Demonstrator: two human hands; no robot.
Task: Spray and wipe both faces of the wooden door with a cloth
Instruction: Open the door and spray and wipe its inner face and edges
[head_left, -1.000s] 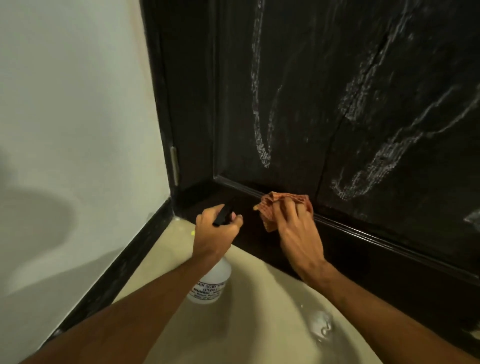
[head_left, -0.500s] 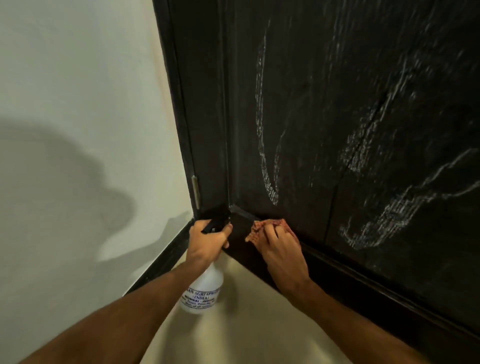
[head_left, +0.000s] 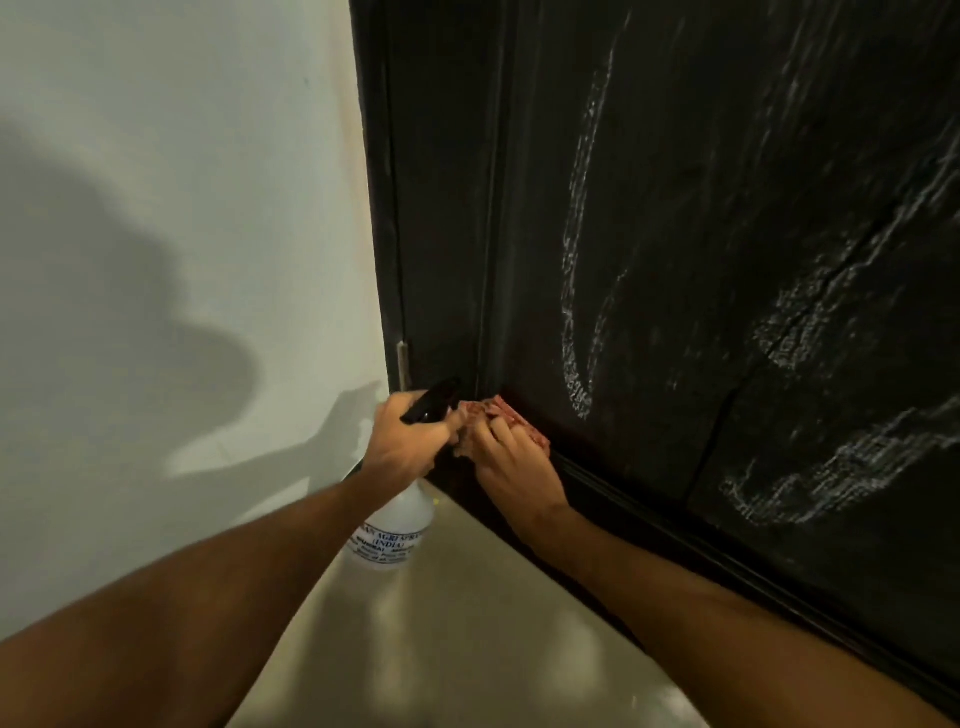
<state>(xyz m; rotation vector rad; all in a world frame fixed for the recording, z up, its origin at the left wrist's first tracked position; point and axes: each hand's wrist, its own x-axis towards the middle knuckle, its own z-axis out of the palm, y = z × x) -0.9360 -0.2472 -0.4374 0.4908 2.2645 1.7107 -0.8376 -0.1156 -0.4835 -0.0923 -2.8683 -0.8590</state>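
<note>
Low at the wooden door's (head_left: 727, 260) hinge-side corner, the fingers (head_left: 500, 431) of the right hand (head_left: 511, 465) clutch the bunched cloth (head_left: 514, 413) into the panel groove (head_left: 618, 492), probably chasing dirt there. The left hand (head_left: 410, 441) grips the spray bottle (head_left: 400, 525) by its neck, close by and ready to squirt.

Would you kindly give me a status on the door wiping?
Left hand grips spray bottle. Right hand holds cloth against door, lower panel corner. White streaks on panel. Nothing blocking.

Bare forearms (head_left: 234, 587) — bare left hand (head_left: 410, 444), right hand (head_left: 514, 465)
</note>
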